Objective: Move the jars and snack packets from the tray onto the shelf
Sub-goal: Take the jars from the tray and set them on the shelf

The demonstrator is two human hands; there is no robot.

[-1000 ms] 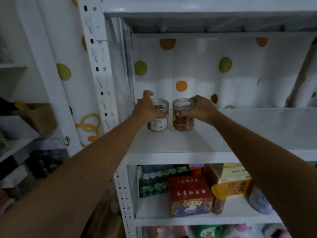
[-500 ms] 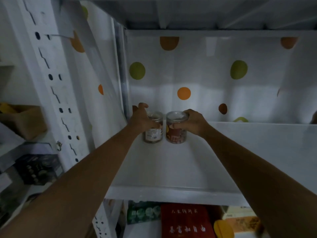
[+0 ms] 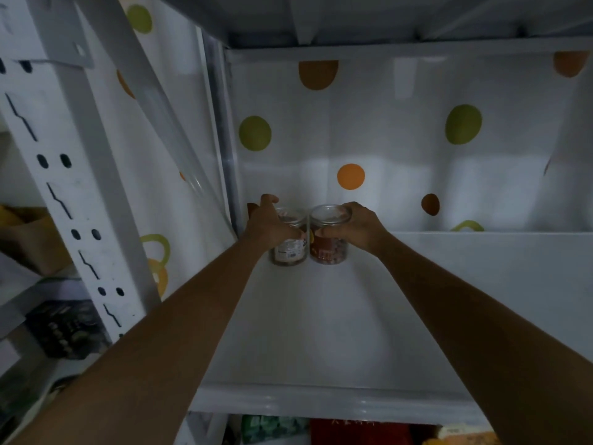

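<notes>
We are at the placing step: our left hand (image 3: 268,228) grips the white-labelled jar (image 3: 290,250), our right hand (image 3: 357,226) the red-filled jar (image 3: 329,252) — both upright, side by side, in the back left corner of the shelf (image 3: 321,332). Next, we judge, both grips loosen cleanly — then back to the tray, unseen here.

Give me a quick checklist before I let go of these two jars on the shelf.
1. Left jar upright on the shelf: ok.
2. Right jar upright: ok.
3. Both jars well back from the front edge: ok.
4. Hands off: not ok, left hand and right hand each grip a jar.
5. Bare shelf space to the right: ok.
</notes>
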